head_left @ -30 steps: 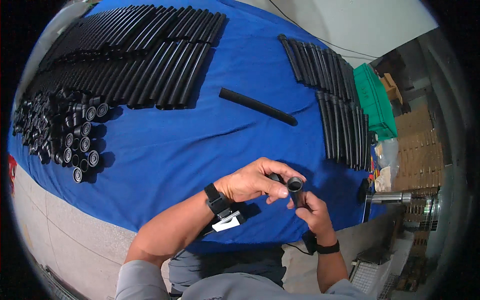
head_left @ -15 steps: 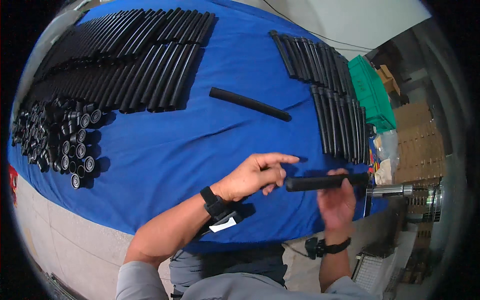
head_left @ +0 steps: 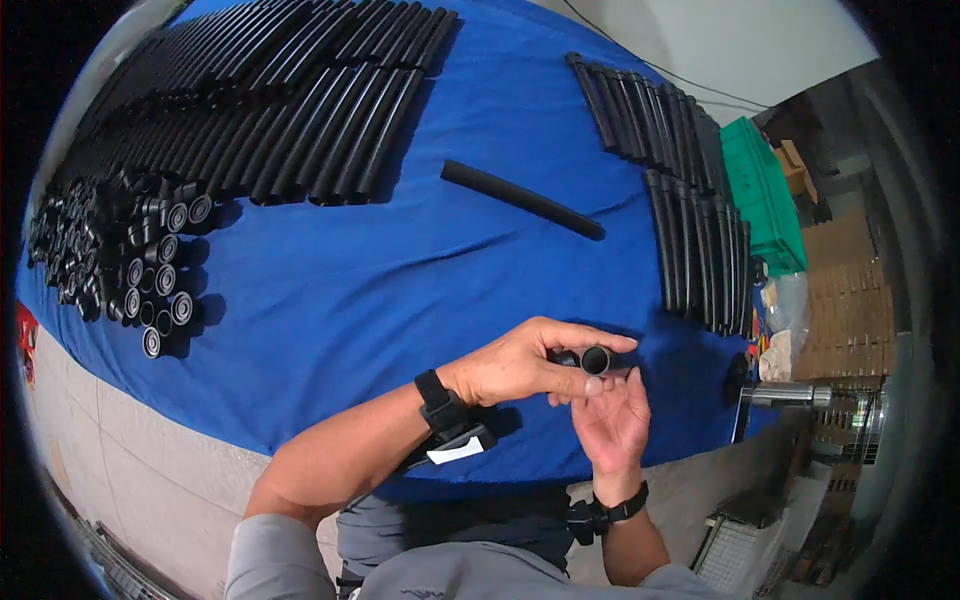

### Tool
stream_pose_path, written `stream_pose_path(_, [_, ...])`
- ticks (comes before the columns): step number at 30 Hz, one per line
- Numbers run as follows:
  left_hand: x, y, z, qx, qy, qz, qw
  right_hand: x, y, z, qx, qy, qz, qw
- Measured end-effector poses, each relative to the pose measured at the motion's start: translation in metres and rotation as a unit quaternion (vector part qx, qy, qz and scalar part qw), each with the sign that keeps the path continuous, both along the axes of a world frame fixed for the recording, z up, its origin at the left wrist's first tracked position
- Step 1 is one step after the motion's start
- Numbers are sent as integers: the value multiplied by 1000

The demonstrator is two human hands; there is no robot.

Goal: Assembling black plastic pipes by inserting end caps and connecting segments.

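A black tube (head_left: 597, 361) is held above the near right part of the blue cloth, turned so that its round open end faces up toward me. My left hand (head_left: 520, 365) is closed on it, thumb below and index finger stretched along the far side. Just under the tube, my right hand (head_left: 612, 425) lies palm up with its fingers spread, fingertips close to the tube's end; whether they touch it I cannot tell. Much of the tube's length is hidden by foreshortening and my left fingers. Another black tube (head_left: 522, 200) lies alone, slanting, farther off on the cloth.
Rows of black tubes (head_left: 330, 130) fill the far left, with a heap of black round-ended fittings (head_left: 110, 250) nearer. More tubes with collared ends (head_left: 700, 250) lie at the right, beside a green crate (head_left: 762, 195). A metal cylinder fixture (head_left: 785, 395) stands at the right table edge.
The tube has left the fixture at the right and swung from sideways to end-on, passing into my left hand. My right hand has moved left and loosened its grip. The view has shifted slightly.
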State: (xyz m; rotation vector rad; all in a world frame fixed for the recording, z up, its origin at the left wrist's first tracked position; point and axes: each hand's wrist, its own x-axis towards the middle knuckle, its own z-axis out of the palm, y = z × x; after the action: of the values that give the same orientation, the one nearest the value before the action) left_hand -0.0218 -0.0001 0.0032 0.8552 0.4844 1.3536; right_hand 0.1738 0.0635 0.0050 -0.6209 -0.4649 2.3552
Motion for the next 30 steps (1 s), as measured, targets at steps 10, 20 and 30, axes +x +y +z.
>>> stream_pose_path(10, [1, 1, -5, -8, 36, -5, 999, -24, -11, 29, 11, -92, -31, 995])
stream_pose_path(20, [-14, 14, -11, -169, -289, 213, 918, 32, 1, 50, 218, -313, 138, 914])
stream_pose_path(30, [-14, 11, -18, -148, -221, 246, 932, 22, -18, 50, 370, -339, 254, 827])
